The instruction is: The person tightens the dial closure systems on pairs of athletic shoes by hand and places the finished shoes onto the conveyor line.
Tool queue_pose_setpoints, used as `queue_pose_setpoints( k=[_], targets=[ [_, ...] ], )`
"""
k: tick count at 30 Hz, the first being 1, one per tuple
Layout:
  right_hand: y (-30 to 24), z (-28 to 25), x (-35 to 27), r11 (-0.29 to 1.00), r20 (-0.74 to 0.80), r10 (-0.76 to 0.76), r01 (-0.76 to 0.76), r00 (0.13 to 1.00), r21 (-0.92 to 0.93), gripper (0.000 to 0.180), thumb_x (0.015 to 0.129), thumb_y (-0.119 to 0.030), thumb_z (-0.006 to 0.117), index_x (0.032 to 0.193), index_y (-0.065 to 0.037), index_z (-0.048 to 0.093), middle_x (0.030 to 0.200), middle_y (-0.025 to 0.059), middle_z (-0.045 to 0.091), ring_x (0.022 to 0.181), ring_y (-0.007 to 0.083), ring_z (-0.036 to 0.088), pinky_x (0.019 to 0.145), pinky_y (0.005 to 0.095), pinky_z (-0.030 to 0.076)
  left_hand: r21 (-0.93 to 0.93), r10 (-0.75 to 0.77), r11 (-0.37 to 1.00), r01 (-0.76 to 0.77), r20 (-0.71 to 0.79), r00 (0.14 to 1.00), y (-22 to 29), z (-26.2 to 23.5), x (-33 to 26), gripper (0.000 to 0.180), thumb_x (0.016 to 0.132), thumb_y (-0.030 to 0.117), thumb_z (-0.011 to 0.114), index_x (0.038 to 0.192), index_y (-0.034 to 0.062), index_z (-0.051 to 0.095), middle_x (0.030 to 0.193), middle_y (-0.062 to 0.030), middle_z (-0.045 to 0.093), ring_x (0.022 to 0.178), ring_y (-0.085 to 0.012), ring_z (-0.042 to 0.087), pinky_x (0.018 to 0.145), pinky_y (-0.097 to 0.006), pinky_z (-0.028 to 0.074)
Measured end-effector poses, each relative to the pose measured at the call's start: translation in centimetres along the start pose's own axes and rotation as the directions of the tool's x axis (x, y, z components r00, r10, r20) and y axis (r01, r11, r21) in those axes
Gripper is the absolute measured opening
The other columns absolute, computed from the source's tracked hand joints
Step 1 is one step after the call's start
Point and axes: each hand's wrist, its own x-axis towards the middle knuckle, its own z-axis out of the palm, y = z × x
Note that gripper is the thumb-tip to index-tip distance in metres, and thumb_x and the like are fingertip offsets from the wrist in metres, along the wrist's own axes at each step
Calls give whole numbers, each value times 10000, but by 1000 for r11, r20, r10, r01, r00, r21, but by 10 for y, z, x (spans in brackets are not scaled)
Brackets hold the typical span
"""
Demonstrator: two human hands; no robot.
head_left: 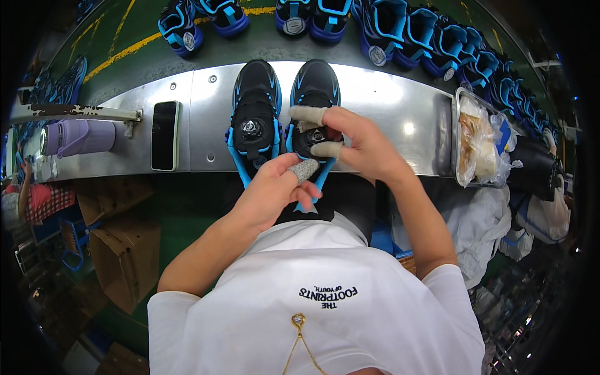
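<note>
Two black sneakers with blue trim stand side by side on a metal bench, toes pointing away: the left shoe (255, 94) and the right shoe (315, 81). Each has a round dial on its tongue. At the collar of the right shoe, my left hand (275, 190) is closed, its thumb and cloth-wrapped index finger together near the blue edge. My right hand (359, 144) grips the same shoe around its tongue and dial, with cloth covers on thumb and index finger. What lies under the fingertips is partly hidden. Nobody touches the left shoe.
A phone (165, 136) and a lilac bottle (81, 137) lie on the bench's left part. At its right end stands a metal tray (460, 137) with plastic-wrapped items. More sneakers (390, 28) line the green surface beyond. A cardboard box (125, 256) sits below left.
</note>
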Motion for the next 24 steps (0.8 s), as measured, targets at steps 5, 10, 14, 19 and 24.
queue_pose_setpoints(
  k=[5,10,14,19,24],
  targets=[
    [1,-4,4,958,-93,1,-27,996,-284,419,792,-85,736,1201,-97,646,886,61,556,803,184,520,712,316,456,-211,141,966,-153,-70,988,-2,21,8,281,1000,45,419,1253,-41,507,1034,-175,642,844,-192,662,737,-283,553],
    [-4,-8,5,989,26,92,-88,995,-118,455,784,-111,754,1228,-140,657,861,72,531,737,199,524,687,311,466,-166,83,983,-75,42,996,-6,9,13,286,1004,45,419,1262,-35,512,1067,-174,643,890,-199,672,729,-291,566],
    [4,5,-2,943,-128,17,-58,992,-327,518,777,-111,754,1279,-183,651,842,78,521,801,211,568,707,333,477,-202,104,973,-109,-39,994,-5,17,13,273,1019,69,431,1257,-33,517,1101,-164,642,933,-209,687,683,-281,576],
    [2,-9,3,995,40,55,-51,998,-88,535,755,-131,768,1275,-174,650,805,73,511,798,219,549,711,333,469,-163,41,986,-32,54,998,-4,10,18,282,1025,83,436,1271,-34,510,1159,-149,620,984,-228,684,674,-276,577],
    [5,2,2,917,-110,56,-95,992,-387,476,769,-137,745,1237,-160,661,884,67,585,850,229,570,759,318,473,-218,44,975,-48,-25,999,-3,15,14,284,1019,79,437,1266,-38,512,1189,-161,604,1042,-255,667,697,-294,573]
  ],
)
